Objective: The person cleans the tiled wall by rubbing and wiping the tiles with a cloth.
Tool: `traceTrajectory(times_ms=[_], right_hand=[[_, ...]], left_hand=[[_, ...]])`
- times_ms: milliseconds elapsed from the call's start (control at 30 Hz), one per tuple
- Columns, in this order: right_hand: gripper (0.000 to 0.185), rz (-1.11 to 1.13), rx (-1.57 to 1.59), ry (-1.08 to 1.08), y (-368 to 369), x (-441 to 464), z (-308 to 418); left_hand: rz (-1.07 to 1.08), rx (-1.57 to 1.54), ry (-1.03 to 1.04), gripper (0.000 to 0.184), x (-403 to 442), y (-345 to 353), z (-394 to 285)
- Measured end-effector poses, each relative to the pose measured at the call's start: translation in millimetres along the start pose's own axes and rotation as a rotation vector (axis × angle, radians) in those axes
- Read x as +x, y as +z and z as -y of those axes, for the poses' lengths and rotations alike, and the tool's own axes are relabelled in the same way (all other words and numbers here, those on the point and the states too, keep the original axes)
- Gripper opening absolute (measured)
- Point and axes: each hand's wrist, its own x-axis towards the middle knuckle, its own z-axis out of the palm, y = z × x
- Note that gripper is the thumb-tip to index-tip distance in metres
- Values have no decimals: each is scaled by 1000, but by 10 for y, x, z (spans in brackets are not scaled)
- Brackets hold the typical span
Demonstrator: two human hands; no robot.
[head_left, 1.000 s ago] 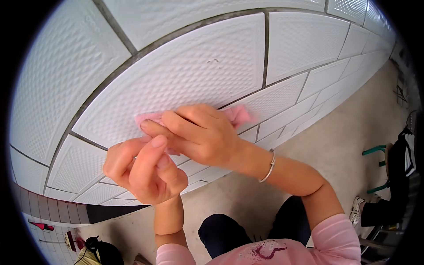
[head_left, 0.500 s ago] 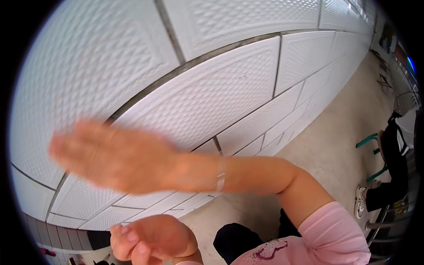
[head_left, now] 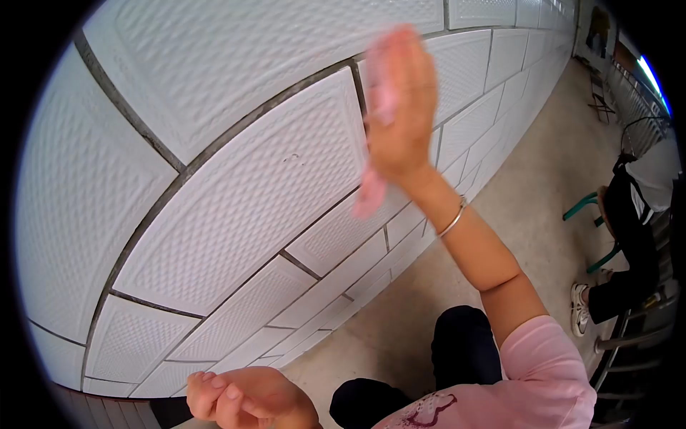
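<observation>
My right hand (head_left: 406,121), blurred by motion, is against the white tiled wall (head_left: 264,186) with a pink cloth (head_left: 370,194) under it. The cloth shows along the left side of the fingers and hangs below the palm. A thin bracelet (head_left: 455,218) circles that wrist. Low in the picture, my left hand (head_left: 246,395) is held in front of the wall's lower part, fingers curled in, and nothing shows in it. The wall tiles have a raised diamond texture and dark grey joints between them.
On the right, a person in dark trousers (head_left: 636,250) sits on a stool with green legs (head_left: 580,206). Metal railings (head_left: 636,89) run along that side. Concrete floor (head_left: 529,186) lies between them and the wall. My knees (head_left: 464,343) are below.
My right hand has swept from the left across the wall to the upper right, and the pink cloth now shows. The view has shifted too. My left hand stays curled low down.
</observation>
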Motion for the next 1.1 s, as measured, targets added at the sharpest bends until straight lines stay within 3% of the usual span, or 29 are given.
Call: traceTrajectory(times_ms=[67, 133, 200, 333, 400, 433, 500, 533, 567, 633, 700, 767, 833, 900, 967, 1033, 1100], right_hand=[[49, 73, -314, 247, -390, -275, -506], [50, 40, -337, 557, -722, -672, -932], [50, 234, -435, 619, -1150, -1068, -1149], [47, 932, -481, 832, -2325, -1810, -1556], [39, 283, 431, 1843, -2392, -1133, -1004], [39, 283, 426, 1852, -2540, -1267, -1057], [36, 1326, -406, 1151, -2780, -1445, -1269], [37, 1324, -628, 1179, -2750, -1430, -1307], [37, 1311, -634, 1168, -2653, -1263, -1267], [38, 1039, -139, 1448, -2484, -976, -1045], [41, 909, -35, 1477, -2166, -545, -765], [44, 392, 226, 1580, -1869, -238, -584], [43, 256, 496, 1276, -1563, 29, -402], [40, 327, 440, 889, -1166, 170, -140], [41, 393, 126, 243, -665, 207, 76], [45, 355, -9, 43, -277, 142, 370], [41, 430, 153, 134, -217, 14, 572]], left_hand=[[4, -27, -26, 21, 14, 83, -124], [-15, -82, -93, 18, 52, 189, -287], [39, -80, -145, 17, 83, 244, -465], [146, -195, -266, 14, 33, 345, -602], [221, -271, -334, 12, 29, 418, -646], [229, -272, -338, 12, 13, 422, -675], [299, -351, -474, 12, -29, 506, -704], [326, -374, -458, 13, -32, 538, -706], [311, -381, -452, 13, -41, 583, -706], [459, -442, -399, 10, -84, 599, -717], [477, -478, -447, 10, -186, 641, -768], [545, -577, -549, 9, -286, 657, -820], [530, -605, -593, 10, -381, 667, -861], [584, -653, -653, 12, -445, 645, -882], [600, -654, -660, 13, -487, 632, -868], [598, -685, -673, 13, -519, 641, -837], [591, -680, -690, 13, -514, 650, -800]])
